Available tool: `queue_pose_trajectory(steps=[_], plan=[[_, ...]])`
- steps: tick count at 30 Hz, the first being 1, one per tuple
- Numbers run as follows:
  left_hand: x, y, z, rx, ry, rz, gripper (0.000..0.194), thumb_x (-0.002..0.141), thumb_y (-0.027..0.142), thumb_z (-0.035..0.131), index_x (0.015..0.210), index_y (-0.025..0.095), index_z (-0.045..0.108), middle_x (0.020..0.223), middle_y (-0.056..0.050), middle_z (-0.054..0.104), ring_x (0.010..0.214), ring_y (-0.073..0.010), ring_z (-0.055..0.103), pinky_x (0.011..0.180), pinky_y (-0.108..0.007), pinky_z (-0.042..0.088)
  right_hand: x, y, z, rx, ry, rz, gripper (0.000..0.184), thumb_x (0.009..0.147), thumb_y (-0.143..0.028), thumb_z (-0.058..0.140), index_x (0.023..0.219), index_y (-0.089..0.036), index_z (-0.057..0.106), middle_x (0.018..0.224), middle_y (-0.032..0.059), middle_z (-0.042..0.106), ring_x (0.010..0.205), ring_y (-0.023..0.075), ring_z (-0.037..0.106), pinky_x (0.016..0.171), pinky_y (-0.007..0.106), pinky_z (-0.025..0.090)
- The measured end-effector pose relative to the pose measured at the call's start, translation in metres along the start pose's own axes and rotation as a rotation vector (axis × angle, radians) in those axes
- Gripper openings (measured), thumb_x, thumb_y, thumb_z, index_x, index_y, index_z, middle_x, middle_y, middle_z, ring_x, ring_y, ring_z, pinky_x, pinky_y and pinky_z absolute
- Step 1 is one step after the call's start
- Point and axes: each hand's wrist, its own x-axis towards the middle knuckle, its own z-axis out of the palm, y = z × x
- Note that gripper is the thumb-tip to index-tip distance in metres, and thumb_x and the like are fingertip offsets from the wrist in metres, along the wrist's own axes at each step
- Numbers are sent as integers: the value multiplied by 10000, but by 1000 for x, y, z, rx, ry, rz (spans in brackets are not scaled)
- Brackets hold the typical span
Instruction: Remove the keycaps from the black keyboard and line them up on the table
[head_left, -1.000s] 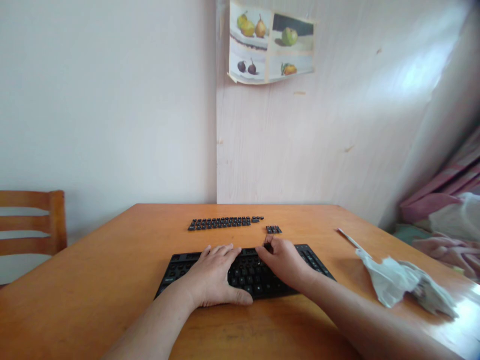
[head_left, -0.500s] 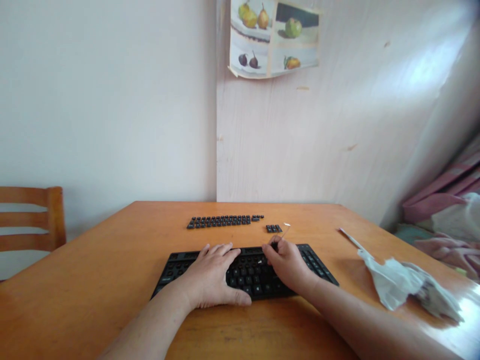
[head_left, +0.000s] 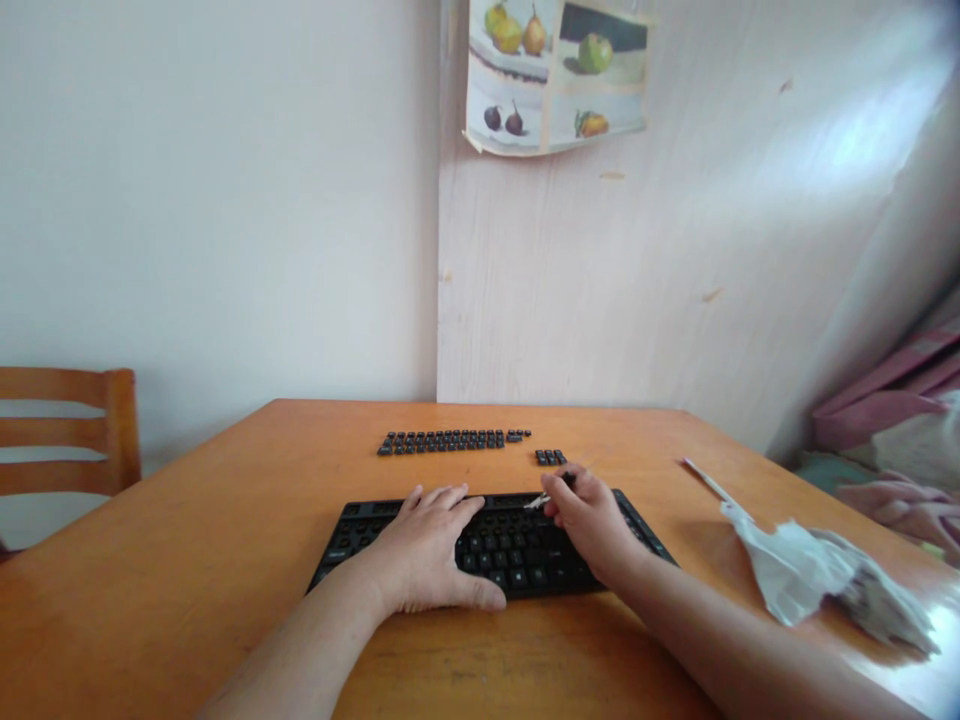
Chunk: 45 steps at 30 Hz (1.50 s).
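A black keyboard (head_left: 517,555) lies on the wooden table, with some of its keycaps gone from the upper rows. My left hand (head_left: 435,550) rests spread over its left half, fingers stretched toward the far edge and thumb by the near edge. In my right hand (head_left: 589,515), closed over the right part of the keyboard, is a small keycap puller (head_left: 538,501) with a black grip and a pale metal tip. That tip points left, above the upper key rows. Beyond the keyboard, loose keycaps (head_left: 442,441) stand in rows, and a smaller group of keycaps (head_left: 550,457) sits to their right.
A crumpled clear plastic bag (head_left: 795,565) and a thin stick (head_left: 709,481) lie on the right of the table (head_left: 187,560). At left stands a wooden chair (head_left: 122,430). Fruit pictures (head_left: 555,90) hang on the wall. Pink fabric (head_left: 892,390) is piled at far right.
My right hand has turned and shifted slightly right, and the puller's tip has come up from among the keys. Its wire end no longer shows. My left hand stays in place.
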Motion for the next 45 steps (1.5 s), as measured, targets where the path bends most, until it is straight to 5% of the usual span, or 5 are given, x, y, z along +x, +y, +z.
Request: queue_pose_trajectory(steps=[10,17,26,31,45], plan=[[5,30,3,-554,234,15,486,842,479,568,1256,225,551,1208,-90,651,1064,-224,623,940,-359,472,-23,-15,13,134,-108,-147,319,856,-516,578,769,-212,538,619,-11,573,535,132,499,524,249,397],[10,30,9,-833,244,16,248,844,357,588,1017,180,606,980,-61,693,910,-186,639,828,-316,493,-33,-23,14,108,-172,-240,274,895,-430,562,741,-204,581,674,4,576,606,136,510,581,248,422],[10,31,7,-843,270,-60,212,748,216,646,944,179,575,876,-32,655,837,-166,602,779,-298,470,-39,-30,14,16,-203,-301,242,902,-391,565,781,-203,657,725,15,611,674,144,562,614,242,448],[9,30,5,-958,225,-88,284,739,161,624,1011,176,543,896,-41,656,858,-169,609,794,-314,468,-35,-20,12,36,-154,-384,229,918,-339,552,1106,-235,631,917,35,680,726,145,626,658,259,500],[6,30,1,-1061,170,-91,356,749,141,605,1093,147,513,866,-38,664,830,-164,618,798,-321,451,-31,-33,1,-655,-306,-736,183,888,-260,599,1064,-243,648,919,41,644,849,183,586,745,293,451]])
